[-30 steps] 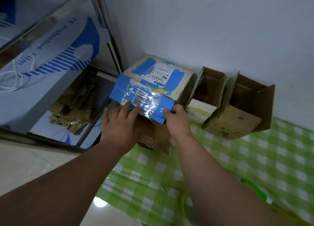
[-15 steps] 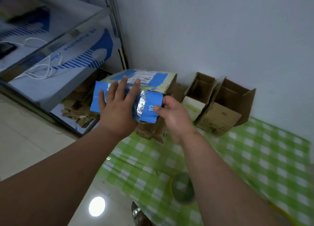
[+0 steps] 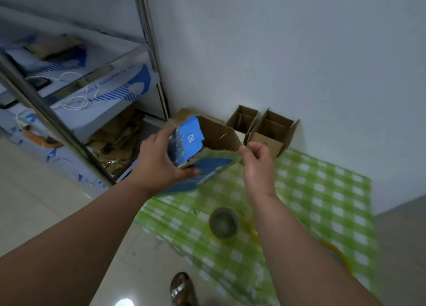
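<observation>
A blue-and-brown cardboard box (image 3: 216,137) with "10" printed on a blue flap is lifted above the green checked cloth (image 3: 311,204). My left hand (image 3: 159,160) grips its left side, thumb underneath and fingers over the blue flap. The box is tilted and its brown inside shows. Just to the right, my right hand (image 3: 258,160) has its fingers curled at the box's torn right edge; whether it pinches the edge is unclear in the blur.
Two open brown cartons (image 3: 265,130) stand against the white wall. A roll of tape (image 3: 223,222) lies on the cloth. A metal shelf rack (image 3: 60,130) holding blue-white sheets and cables stands left, with cardboard scraps (image 3: 115,144) beneath. A sandalled foot (image 3: 182,289) shows below.
The box has been lifted off the stack and tilted up, opening toward me. My left hand shifted from flat on top to gripping its side. My right hand slid to the right edge.
</observation>
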{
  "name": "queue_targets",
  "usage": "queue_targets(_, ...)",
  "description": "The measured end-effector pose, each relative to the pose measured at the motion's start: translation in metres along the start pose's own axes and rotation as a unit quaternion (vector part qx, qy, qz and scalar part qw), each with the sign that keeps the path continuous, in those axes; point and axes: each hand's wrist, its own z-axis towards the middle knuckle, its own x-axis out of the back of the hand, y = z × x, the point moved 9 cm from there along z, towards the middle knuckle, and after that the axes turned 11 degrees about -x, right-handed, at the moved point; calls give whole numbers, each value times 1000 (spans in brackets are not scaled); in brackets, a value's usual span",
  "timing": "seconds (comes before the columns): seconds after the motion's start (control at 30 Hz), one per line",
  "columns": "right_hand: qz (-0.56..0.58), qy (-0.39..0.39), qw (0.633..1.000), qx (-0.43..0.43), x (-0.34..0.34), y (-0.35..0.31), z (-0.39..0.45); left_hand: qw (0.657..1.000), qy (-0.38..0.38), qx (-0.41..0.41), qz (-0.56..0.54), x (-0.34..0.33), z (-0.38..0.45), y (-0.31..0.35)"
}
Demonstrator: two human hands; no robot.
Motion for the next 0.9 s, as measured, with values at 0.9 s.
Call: queue_targets(0.9, 140, -107, 979, -99, 89, 17, -34, 906, -175, 26, -384, -86, 2, 51)
